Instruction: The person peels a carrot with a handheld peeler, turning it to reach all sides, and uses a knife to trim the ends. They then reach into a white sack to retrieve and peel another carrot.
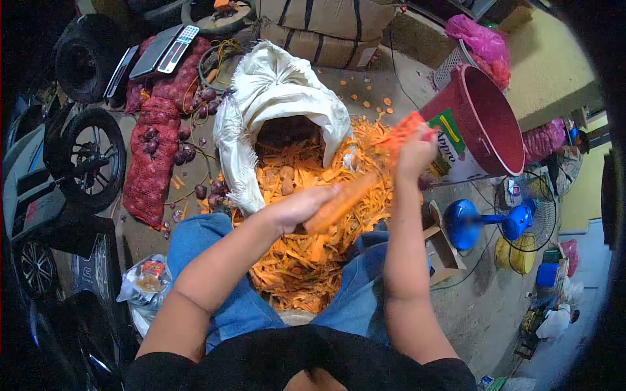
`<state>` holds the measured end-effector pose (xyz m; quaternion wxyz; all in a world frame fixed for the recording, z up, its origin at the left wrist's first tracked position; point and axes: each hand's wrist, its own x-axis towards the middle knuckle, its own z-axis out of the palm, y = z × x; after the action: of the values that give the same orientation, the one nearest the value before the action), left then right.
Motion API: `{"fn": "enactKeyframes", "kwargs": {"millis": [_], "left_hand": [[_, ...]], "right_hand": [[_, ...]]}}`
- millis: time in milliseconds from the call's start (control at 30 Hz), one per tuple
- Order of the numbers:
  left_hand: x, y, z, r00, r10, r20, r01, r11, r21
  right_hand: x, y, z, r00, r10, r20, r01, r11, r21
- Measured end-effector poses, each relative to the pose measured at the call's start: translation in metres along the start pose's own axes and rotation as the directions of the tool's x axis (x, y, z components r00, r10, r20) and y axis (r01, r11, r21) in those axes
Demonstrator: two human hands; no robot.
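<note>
My left hand [305,208] is wrapped round the near end of a large orange carrot [342,203], which slants up to the right over a heap of peelings. Beyond the carrot's far end, my right hand [417,155] is closed on a red-orange peeler-like tool [405,132], smeared by motion. Between my legs lie the long orange peelings [297,260], with a few brownish round pieces among them. Just past the heap, a white woven sack [274,85] has its mouth folded back, and its dark inside opens towards me.
To the right a red bucket [469,111] leans beside a blue fan [463,225] and an open cardboard box [443,251]. Red net sacks of onions [153,163], loose onions [186,153] and a scale [156,52] lie left, near a motorbike wheel [91,159]. Tied brown sacks [319,32] stand behind.
</note>
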<state>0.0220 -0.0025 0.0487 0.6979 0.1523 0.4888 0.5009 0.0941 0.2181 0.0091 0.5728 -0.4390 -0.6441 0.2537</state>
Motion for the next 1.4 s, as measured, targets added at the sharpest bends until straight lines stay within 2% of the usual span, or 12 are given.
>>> {"fn": "enactKeyframes", "kwargs": {"millis": [33, 100, 133, 200, 433, 567, 700, 800, 900, 1033, 1233, 1400], "left_hand": [[0.001, -0.002, 0.0, 1.0, -0.006, 0.001, 0.006, 1.0, 0.003], [0.01, -0.008, -0.004, 0.999, -0.039, -0.017, 0.034, 0.966, -0.254], [0.017, -0.01, -0.015, 1.0, 0.001, 0.009, 0.001, 0.958, -0.287], [0.027, -0.011, -0.025, 0.999, 0.046, 0.025, -0.035, 0.937, -0.348], [0.033, -0.002, -0.021, 0.983, 0.118, -0.141, -0.173, 0.85, -0.498], [0.034, -0.007, -0.029, 0.986, 0.141, -0.09, -0.162, 0.936, -0.313], [0.014, -0.009, -0.013, 1.0, -0.011, 0.028, 0.015, 0.989, -0.147], [0.011, -0.007, -0.011, 1.0, 0.004, -0.021, -0.008, 0.983, -0.182], [0.018, -0.003, -0.02, 0.997, 0.049, -0.054, -0.063, 0.955, -0.29], [0.027, -0.003, -0.029, 0.994, 0.045, -0.096, -0.071, 0.955, -0.288], [0.036, -0.006, -0.024, 0.961, 0.239, -0.139, -0.272, 0.901, -0.338], [0.018, -0.003, -0.018, 0.994, 0.108, 0.013, -0.105, 0.984, -0.145]], "right_hand": [[0.007, -0.02, -0.014, 0.959, 0.284, 0.01, -0.284, 0.959, -0.006], [0.007, -0.037, -0.021, 0.894, 0.44, 0.087, -0.448, 0.884, 0.134], [0.002, -0.039, -0.019, 0.895, 0.437, 0.086, -0.445, 0.885, 0.135], [-0.02, -0.046, -0.009, 0.988, 0.004, 0.154, -0.029, 0.987, 0.157], [-0.08, -0.096, -0.005, 0.822, 0.051, 0.567, -0.153, 0.979, 0.134], [-0.081, -0.089, -0.001, 0.84, -0.02, 0.543, -0.044, 0.994, 0.105], [-0.025, -0.047, -0.001, 0.987, -0.093, 0.131, 0.101, 0.993, -0.054], [-0.005, -0.037, -0.011, 0.976, 0.207, 0.065, -0.199, 0.973, -0.12], [-0.013, -0.044, -0.009, 0.957, 0.276, 0.085, -0.287, 0.943, 0.17], [-0.061, -0.09, -0.003, 0.924, -0.011, 0.382, -0.132, 0.929, 0.347], [-0.084, -0.084, 0.002, 0.859, 0.038, 0.51, -0.146, 0.974, 0.173], [-0.014, -0.031, -0.001, 0.995, 0.065, 0.072, -0.067, 0.997, 0.037]]}}
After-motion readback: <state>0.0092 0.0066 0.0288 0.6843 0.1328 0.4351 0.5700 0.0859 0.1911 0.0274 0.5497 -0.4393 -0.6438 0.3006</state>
